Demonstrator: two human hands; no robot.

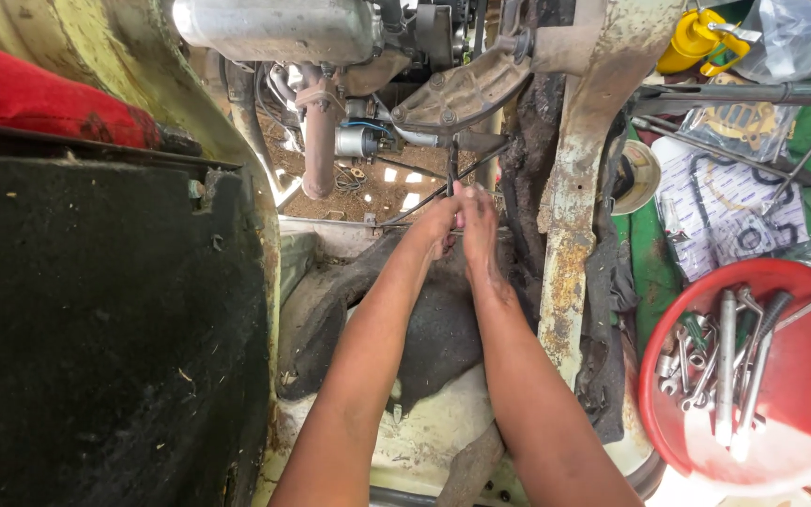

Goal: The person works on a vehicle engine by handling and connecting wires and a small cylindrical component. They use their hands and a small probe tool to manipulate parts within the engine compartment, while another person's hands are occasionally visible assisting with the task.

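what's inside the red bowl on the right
The red bowl holds a heap of metal tools: long sockets, wrenches and small bits. Whatever lies beneath the heap is covered, and the bowl's right edge runs out of frame.

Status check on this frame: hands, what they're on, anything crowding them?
Left hand and right hand both closed on thin dark rod under the engine. Rusty frame rail close on the right. Red bowl of tools untouched.
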